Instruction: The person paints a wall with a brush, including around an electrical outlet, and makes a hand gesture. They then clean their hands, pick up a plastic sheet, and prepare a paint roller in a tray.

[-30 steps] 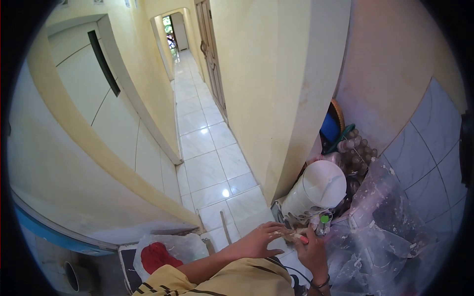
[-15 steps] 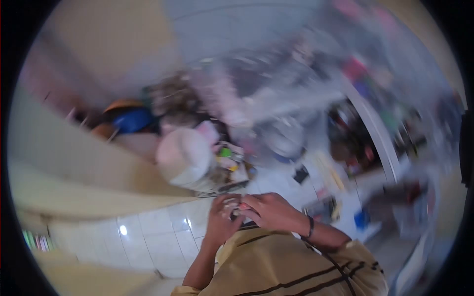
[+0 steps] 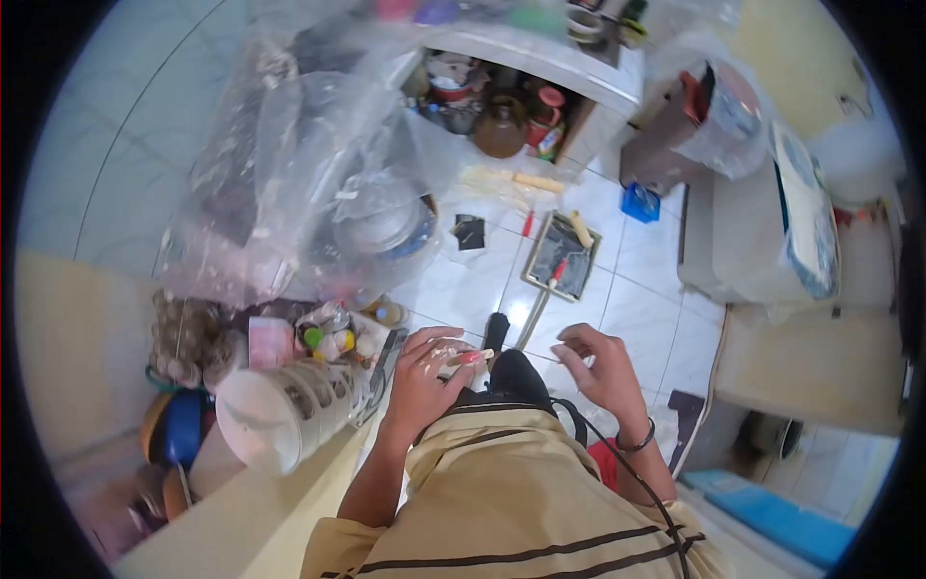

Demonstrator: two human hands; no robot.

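Observation:
My left hand (image 3: 417, 379), with whitish smears on its fingers, is closed around a small red-and-white object (image 3: 471, 357) in front of my waist. Its exact kind is hard to make out. Apart from it, on the right, my right hand (image 3: 603, 378) hangs with fingers loosely bent and spread, holding nothing. Beyond both hands a paint tray (image 3: 541, 253) lies on the tiled floor. A pale paint roller (image 3: 581, 230) rests across its far edge, and a red-handled tool (image 3: 558, 274) lies inside.
White stacked buckets (image 3: 265, 415) stand on the left beside small bottles (image 3: 328, 338). Plastic sheeting (image 3: 289, 183) covers things at the upper left. A cabinet (image 3: 617, 82) holds jars. On the floor are a blue container (image 3: 640, 202) and a black square (image 3: 470, 232). A cable (image 3: 637, 473) crosses my shirt.
My hands were together at the small object; now the right hand has moved away to the right, leaving it in the left. My view has turned toward the tray and cabinet.

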